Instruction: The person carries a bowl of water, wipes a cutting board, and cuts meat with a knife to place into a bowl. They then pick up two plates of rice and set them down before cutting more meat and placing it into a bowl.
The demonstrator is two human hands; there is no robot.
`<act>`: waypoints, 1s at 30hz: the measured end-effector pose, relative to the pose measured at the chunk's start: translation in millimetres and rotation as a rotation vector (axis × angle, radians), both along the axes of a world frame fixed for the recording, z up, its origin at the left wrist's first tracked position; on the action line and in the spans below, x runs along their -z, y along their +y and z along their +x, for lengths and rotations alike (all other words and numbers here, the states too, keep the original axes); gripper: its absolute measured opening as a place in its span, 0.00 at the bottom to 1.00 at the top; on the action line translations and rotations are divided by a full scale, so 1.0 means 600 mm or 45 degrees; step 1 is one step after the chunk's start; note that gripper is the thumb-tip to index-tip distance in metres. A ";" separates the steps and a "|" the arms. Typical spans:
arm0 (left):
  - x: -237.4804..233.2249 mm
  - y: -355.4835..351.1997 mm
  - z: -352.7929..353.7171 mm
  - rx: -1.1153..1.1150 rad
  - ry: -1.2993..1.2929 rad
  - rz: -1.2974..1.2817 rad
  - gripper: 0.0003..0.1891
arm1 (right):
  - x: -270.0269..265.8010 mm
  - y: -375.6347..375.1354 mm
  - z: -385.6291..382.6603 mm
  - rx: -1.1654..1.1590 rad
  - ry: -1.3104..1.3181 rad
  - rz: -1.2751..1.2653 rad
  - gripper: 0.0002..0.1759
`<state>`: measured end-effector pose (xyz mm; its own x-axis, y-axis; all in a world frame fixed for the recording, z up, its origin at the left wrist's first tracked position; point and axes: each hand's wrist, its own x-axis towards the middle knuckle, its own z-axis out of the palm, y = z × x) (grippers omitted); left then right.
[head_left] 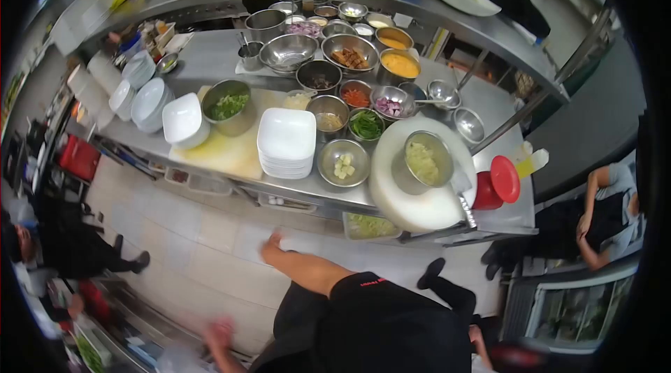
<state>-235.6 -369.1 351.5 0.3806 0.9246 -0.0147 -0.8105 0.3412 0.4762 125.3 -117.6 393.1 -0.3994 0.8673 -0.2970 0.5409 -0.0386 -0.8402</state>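
Observation:
My right hand [272, 246] hangs over the floor in front of the counter's edge, below a stack of white square dishes [286, 142]; its fingers are not distinct. At the lower left, my left hand [219, 335] is smeared by motion, and anything in it cannot be made out. Neither hand touches the counter. Right of the dishes, a steel bowl [326, 170] contains pale chopped pieces. A steel pot [412, 178] of pale green shreds stands on a thick round white board [388, 198], with a cleaver [463, 195] at the board's right side.
Several steel bowls crowd the counter's back, including one of orange liquid [400, 64]. A pot of chopped greens [229, 104] stands on a yellow-stained board [210, 156]. A red container [487, 191] sits at right. One person [94, 244] is at left, another [608, 212] at right.

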 end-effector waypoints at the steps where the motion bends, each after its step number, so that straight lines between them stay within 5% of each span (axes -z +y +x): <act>1: 0.013 -0.025 0.025 -0.136 1.135 -0.346 0.27 | 0.035 -0.043 0.020 0.014 -0.242 -0.024 0.27; 2: 0.014 -0.036 0.047 0.083 1.782 -0.652 0.27 | 0.032 -0.079 0.049 -0.002 -0.360 -0.103 0.30; 3: 0.018 -0.038 0.054 0.267 1.916 -0.753 0.27 | 0.109 -0.085 0.067 0.392 -0.336 -0.226 0.20; 4: 0.024 -0.034 0.057 0.441 1.972 -0.771 0.27 | 0.100 -0.074 0.135 0.323 -0.440 -0.375 0.12; 6: 0.030 -0.048 0.040 0.731 2.024 -0.734 0.27 | -0.020 -0.112 0.273 0.430 -0.543 -0.384 0.14; 9: 0.033 -0.027 0.007 1.016 2.129 -0.653 0.27 | -0.283 -0.148 0.433 1.055 -0.730 -0.113 0.21; 11: 0.030 0.020 -0.009 1.151 2.229 -0.605 0.27 | -0.383 -0.168 0.469 1.414 -0.880 0.189 0.26; 13: 0.030 0.128 -0.015 1.191 2.380 -0.356 0.26 | -0.410 -0.165 0.489 1.543 -1.100 0.419 0.30; 15: 0.022 0.276 -0.005 1.062 2.545 0.128 0.25 | -0.342 -0.172 0.542 1.496 -0.878 0.677 0.30; 19: 0.046 0.534 0.025 0.377 2.053 -0.055 0.32 | -0.308 -0.171 0.570 1.815 -0.515 0.688 0.18; 23: -0.084 0.635 0.153 0.149 1.790 -0.078 0.30 | -0.367 -0.233 0.510 1.919 -0.656 0.776 0.20; 26: -0.082 0.606 0.173 0.305 1.655 0.007 0.29 | -0.432 -0.323 0.465 2.035 -0.801 0.726 0.19; 30: 0.061 0.503 0.099 0.862 1.900 -0.139 0.31 | -0.459 -0.461 0.488 2.276 -0.874 0.460 0.18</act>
